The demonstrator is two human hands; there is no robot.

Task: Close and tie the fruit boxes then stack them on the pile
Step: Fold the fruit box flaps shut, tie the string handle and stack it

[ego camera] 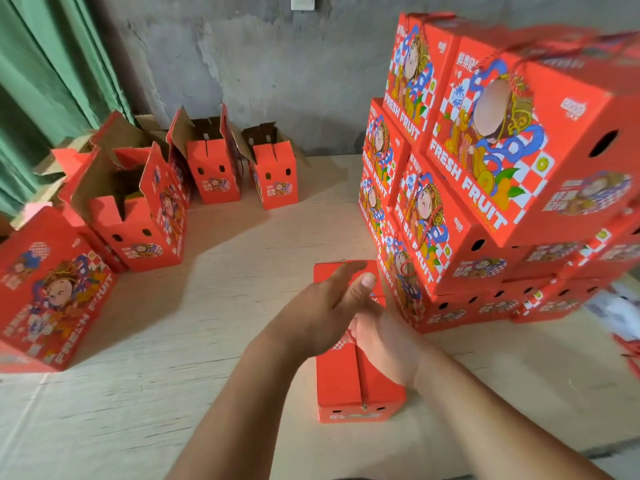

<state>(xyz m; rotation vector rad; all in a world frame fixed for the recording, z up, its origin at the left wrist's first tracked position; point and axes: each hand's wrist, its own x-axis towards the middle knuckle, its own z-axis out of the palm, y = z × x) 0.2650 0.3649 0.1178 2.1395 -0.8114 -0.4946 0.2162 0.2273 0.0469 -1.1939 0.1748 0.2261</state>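
The fruit box [356, 379] being worked on stands on the pale bench [173, 341] directly in front of the person, just beside the foot of the pile [485, 188]. Its top flaps are folded shut along a centre seam, so nothing inside shows. The left hand [325, 306] hovers over the box top with fingers straight and released, blurred by motion. The right hand [384, 344] rests on the lid partly under the left one; its fingers are hidden, so whether it grasps anything cannot be told, though a bit of red cord [352, 332] shows at its edge.

To the left, four open boxes [138, 216] stand with flaps up in a curved row; their interiors are dark and the contents cannot be made out. One closed box [52, 299] stands at the near left, cut off by the frame edge.

The pile at right holds closed, cord-tied boxes printed "FRESH FRUIT"; at least seven are countable, with more cut off and blurred at the right edge. A green curtain [52, 81] hangs at far left.
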